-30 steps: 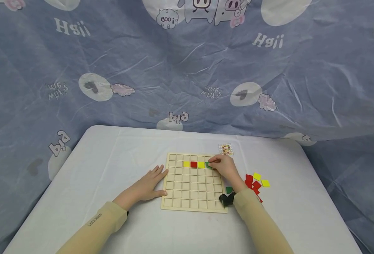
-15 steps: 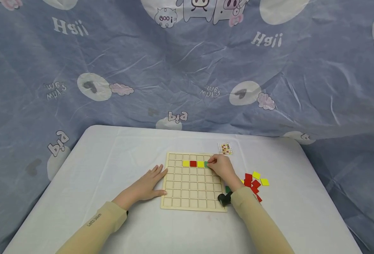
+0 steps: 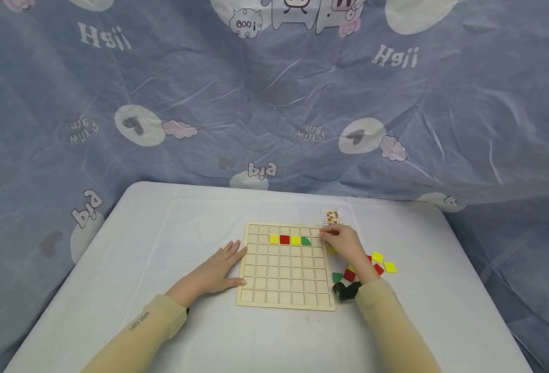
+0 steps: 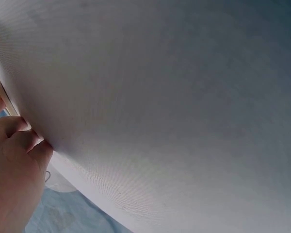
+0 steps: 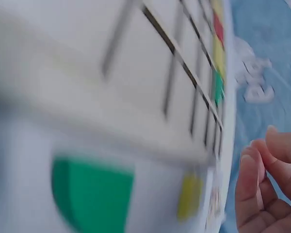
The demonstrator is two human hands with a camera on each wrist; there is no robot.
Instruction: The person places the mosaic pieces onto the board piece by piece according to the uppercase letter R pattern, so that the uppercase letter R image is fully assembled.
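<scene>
A wooden grid board [image 3: 284, 308] lies on the white table. In its second row from the far side sit a yellow tile [image 3: 274, 239], a red tile [image 3: 285, 240], another yellow tile [image 3: 295, 240] and a green tile [image 3: 306, 241] with one rounded corner. My left hand [image 3: 214, 272] rests at the board's left edge, fingers spread, touching it with thumb and fingertips. Over the far right corner is my right hand [image 3: 346, 243], fingers loosely bent and nothing between them; the right wrist view shows its bare fingertips [image 5: 250, 167].
Right of the board lie a loose green piece [image 3: 337, 277], several red tiles [image 3: 349, 275] and yellow tiles [image 3: 390, 267], partly hidden by the right wrist. A small printed pattern card [image 3: 331, 216] lies beyond the board. A patterned blue cloth [image 3: 274, 103] hangs behind the table.
My right hand has let go of the green tile, which stays in its cell, and has moved right to the board's edge. The left hand has kept its place.
</scene>
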